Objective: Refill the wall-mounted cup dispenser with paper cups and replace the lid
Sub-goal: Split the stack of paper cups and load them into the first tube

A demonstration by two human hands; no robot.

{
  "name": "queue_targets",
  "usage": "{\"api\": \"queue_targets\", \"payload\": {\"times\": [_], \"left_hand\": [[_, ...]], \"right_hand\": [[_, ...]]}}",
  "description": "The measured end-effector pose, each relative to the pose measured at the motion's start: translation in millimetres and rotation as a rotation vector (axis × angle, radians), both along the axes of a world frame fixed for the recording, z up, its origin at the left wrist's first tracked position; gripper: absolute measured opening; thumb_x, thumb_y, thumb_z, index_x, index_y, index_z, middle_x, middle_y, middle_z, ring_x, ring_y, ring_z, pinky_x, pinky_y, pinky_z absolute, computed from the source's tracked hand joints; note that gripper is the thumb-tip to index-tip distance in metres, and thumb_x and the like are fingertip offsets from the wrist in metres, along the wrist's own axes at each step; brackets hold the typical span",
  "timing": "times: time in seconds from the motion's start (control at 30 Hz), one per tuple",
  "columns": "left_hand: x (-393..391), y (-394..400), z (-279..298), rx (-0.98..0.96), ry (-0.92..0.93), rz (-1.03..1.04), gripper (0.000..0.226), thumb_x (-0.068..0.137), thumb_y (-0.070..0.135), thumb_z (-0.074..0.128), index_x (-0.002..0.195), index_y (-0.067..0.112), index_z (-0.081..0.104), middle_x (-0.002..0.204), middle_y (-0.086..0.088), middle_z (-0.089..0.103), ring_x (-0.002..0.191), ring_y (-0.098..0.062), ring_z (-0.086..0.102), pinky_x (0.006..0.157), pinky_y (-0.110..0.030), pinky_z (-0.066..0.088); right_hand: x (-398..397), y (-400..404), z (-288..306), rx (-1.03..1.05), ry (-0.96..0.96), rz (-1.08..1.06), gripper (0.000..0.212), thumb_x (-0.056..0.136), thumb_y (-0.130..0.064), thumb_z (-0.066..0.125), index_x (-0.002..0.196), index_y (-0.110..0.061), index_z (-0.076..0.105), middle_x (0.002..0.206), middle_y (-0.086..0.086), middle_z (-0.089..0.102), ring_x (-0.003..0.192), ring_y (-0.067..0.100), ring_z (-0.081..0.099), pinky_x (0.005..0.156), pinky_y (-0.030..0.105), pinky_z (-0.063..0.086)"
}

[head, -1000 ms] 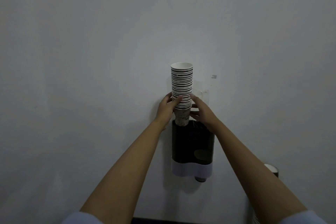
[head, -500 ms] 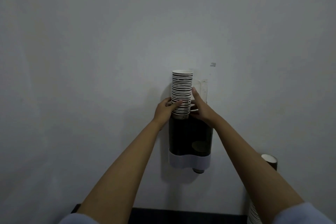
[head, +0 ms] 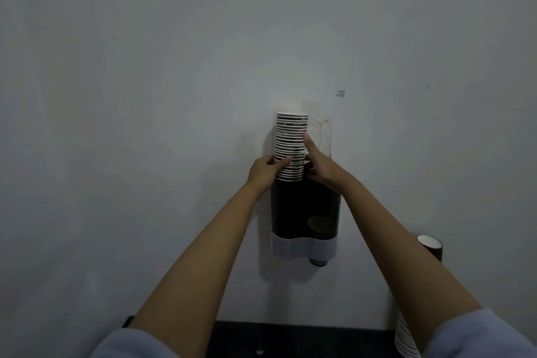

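Note:
A dark wall-mounted cup dispenser with a pale band along its bottom hangs on the grey wall. A tall stack of paper cups stands upright in its open left top, its lower end sunk inside. My left hand grips the stack's lower rims from the left. From the right, my right hand holds it, with the forefinger stretched up along its side. One cup's bottom pokes out under the right side. No lid is in sight.
A second stack of paper cups stands at the lower right, mostly behind my right arm. A clear bracket is fixed to the wall behind the stack. A dark surface runs along the bottom edge.
The stack has gone down into the dispenser: its bare bottom cup showed a second ago and is now hidden inside. Both hands came down with it.

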State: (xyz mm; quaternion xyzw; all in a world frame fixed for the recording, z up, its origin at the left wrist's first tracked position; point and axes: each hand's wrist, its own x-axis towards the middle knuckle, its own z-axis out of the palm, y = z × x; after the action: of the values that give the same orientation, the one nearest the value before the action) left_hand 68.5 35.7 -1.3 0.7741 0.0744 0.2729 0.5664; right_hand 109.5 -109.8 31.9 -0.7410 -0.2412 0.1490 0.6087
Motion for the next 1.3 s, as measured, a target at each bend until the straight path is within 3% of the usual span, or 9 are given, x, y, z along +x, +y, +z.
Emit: {"api": "queue_targets", "payload": {"times": [0.2,0.33,0.43,0.53,0.63,0.73,0.83,1.1,1.3], "left_hand": [[-1,0,-1,0.005,0.008,0.008,0.044,0.087,0.03,0.064,0.12,0.002,0.062,0.122,-0.015,0.067,0.109,-0.026,0.064,0.087,-0.026,0.046],[-2,1,-2,0.017,0.015,0.008,0.043,0.086,0.026,0.065,0.12,-0.001,0.062,0.12,-0.016,0.066,0.107,-0.025,0.063,0.084,-0.025,0.045],[-2,0,-3,0.022,0.018,0.021,0.042,0.085,0.025,0.066,0.117,-0.002,0.063,0.118,-0.017,0.067,0.107,-0.028,0.064,0.078,-0.023,0.047],[-2,2,-6,0.02,0.044,0.019,0.041,0.085,0.024,0.067,0.115,-0.005,0.065,0.115,-0.018,0.068,0.101,-0.025,0.064,0.074,-0.018,0.048],[-4,5,-6,0.014,0.058,0.01,0.04,0.086,0.029,0.065,0.109,-0.004,0.067,0.112,-0.019,0.069,0.099,-0.026,0.065,0.087,-0.033,0.049],[-4,6,-7,0.071,0.069,0.007,0.037,0.08,0.041,0.067,0.087,0.005,0.068,0.085,-0.015,0.064,0.081,-0.02,0.057,0.077,-0.032,0.043],[-7,3,-6,0.085,0.053,0.008,0.028,0.084,0.036,0.064,0.084,0.008,0.064,0.081,-0.012,0.057,0.079,-0.018,0.053,0.076,-0.031,0.041],[-17,-3,-13,0.042,-0.053,0.104,0.037,0.09,0.027,0.06,0.116,0.001,0.064,0.115,-0.011,0.067,0.105,-0.021,0.061,0.092,-0.027,0.045],[-29,-5,-38,-0.074,-0.079,0.141,0.044,0.09,0.034,0.06,0.123,0.005,0.056,0.117,-0.009,0.061,0.109,-0.022,0.06,0.097,-0.04,0.052]], "right_hand": [[2,3,1,-0.026,-0.026,0.009,0.088,0.087,-0.072,0.033,0.144,-0.005,0.04,0.146,0.016,0.046,0.134,0.033,0.046,0.107,0.038,0.041],[11,5,-7,-0.053,-0.07,0.0,0.134,0.045,-0.1,0.036,0.142,-0.008,0.045,0.145,0.017,0.048,0.135,0.033,0.045,0.114,0.047,0.034],[18,7,-11,-0.06,-0.091,-0.001,0.143,0.035,-0.103,0.036,0.143,-0.01,0.044,0.147,0.015,0.047,0.137,0.031,0.044,0.116,0.046,0.033],[16,6,-12,-0.047,-0.099,0.009,0.136,0.041,-0.102,0.035,0.143,-0.013,0.045,0.147,0.012,0.047,0.136,0.029,0.045,0.116,0.045,0.033],[4,4,-10,-0.043,-0.173,0.057,0.116,0.057,-0.099,0.031,0.141,-0.021,0.049,0.145,0.007,0.051,0.132,0.025,0.049,0.117,0.043,0.031],[-3,4,-9,-0.064,-0.19,0.045,0.095,0.082,-0.081,0.023,0.15,-0.016,0.031,0.155,0.008,0.035,0.142,0.028,0.035,0.12,0.045,0.025],[3,7,-14,-0.097,-0.21,0.032,0.096,0.083,-0.08,0.021,0.151,-0.013,0.027,0.157,0.013,0.03,0.143,0.03,0.032,0.119,0.048,0.025],[14,7,-29,-0.009,-0.291,-0.016,0.072,0.092,-0.066,0.029,0.139,-0.013,0.047,0.138,0.011,0.053,0.127,0.029,0.05,0.113,0.048,0.035],[-4,-7,-53,0.278,-0.312,-0.03,0.041,0.102,-0.034,0.038,0.114,-0.007,0.066,0.114,0.008,0.066,0.107,0.019,0.063,0.095,0.03,0.052]]}}
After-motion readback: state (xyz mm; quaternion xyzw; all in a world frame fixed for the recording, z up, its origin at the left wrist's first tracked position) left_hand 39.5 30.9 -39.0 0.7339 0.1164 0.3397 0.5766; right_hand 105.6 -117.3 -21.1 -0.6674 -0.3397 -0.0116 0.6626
